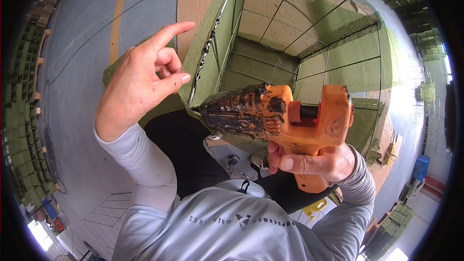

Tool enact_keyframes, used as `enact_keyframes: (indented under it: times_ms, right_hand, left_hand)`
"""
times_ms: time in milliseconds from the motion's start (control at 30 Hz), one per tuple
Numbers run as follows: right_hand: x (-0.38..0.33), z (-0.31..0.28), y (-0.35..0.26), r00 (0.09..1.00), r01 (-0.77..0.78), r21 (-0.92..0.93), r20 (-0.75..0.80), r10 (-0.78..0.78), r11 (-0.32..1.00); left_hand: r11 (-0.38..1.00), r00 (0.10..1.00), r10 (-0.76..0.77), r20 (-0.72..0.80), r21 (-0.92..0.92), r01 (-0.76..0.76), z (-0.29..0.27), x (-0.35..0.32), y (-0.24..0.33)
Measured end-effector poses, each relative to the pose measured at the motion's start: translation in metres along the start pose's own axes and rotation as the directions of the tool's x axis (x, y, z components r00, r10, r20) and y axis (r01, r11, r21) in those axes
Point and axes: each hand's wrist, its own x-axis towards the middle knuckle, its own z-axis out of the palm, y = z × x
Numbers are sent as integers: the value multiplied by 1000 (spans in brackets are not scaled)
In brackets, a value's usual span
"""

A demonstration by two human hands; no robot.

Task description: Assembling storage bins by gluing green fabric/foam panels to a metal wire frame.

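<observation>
An orange glue gun (295, 121) is held up in the right hand (316, 162), in the middle of the scene and close to the camera, its handle gripped from below with the fingers (302, 163) wrapped shut around it and the thumb laid across the front. The gun's front half is caked in charred black residue, and its dark nozzle is pointed left, toward the wire edge of a green mesh-lined cage (290, 43) that is seen just beyond it. A short black stick is seen lying in the slot at the back of the gun, behind a reddish collar. The left hand (140, 82) is raised in the air to the left of the gun, well apart from it, and nothing is held in it: the index finger (169, 34) is stretched out straight toward the far right, the thumb is extended below it, and the remaining fingers are curled loosely into the palm. The fingertip is shown near the cage's wire frame, though whether it is touched cannot be told. The cage is open at the top, its walls covered in green netting over a black wire grid, with cardboard (193, 9) lying flat on the grey floor (87, 43) beside it. Both forearms are covered by light grey sleeves.
</observation>
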Motion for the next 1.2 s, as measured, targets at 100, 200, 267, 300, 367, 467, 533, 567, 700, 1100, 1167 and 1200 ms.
enact_keyframes:
  times_ms: [100,200,267,300,367,467,533,567,700,1100,1167,1200]
  right_hand:
    - [-1,-1,-1,1000,-2,9,-27,2,1000]
    - [-1,2,0,999,25,34,-34,-23,999]
    - [0,0,1,999,30,70,-46,-26,997]
    - [2,-1,0,999,24,131,-27,-20,991]
    - [3,-2,0,1000,20,186,-9,-19,982]
    - [2,-5,0,998,27,62,49,-30,998]
    - [1,-5,-2,994,34,27,99,-37,999]
    - [1,-3,-3,994,34,28,102,-36,999]
    - [2,1,0,997,39,157,-69,-28,987]
    - [10,-2,3,992,96,161,-92,-82,982]
    - [10,-2,3,993,66,199,-112,-44,978]
    - [10,-2,3,995,86,158,-66,-77,984]
  left_hand:
    - [1000,1000,15,-5,-8,-15,2,0,0]
    - [1000,1000,8,-19,16,-7,1,-4,2]
    - [1000,1000,15,-19,-1,-15,2,-2,1]
    - [1000,1000,12,-16,-2,-12,2,0,1]
    - [1000,1000,5,-19,-3,-5,3,-1,2]
    - [1000,1000,17,-16,-7,-17,3,-3,3]
    - [1000,1000,15,-19,-5,-16,3,-3,4]
    - [1000,1000,13,-21,-2,-13,3,-4,3]
    - [1000,1000,18,-26,-25,-19,3,-2,2]
    - [999,999,32,-28,-17,-32,2,-2,0]
    - [999,999,30,-25,-19,-31,3,-1,1]
    - [999,999,31,-23,-19,-32,3,-1,1]
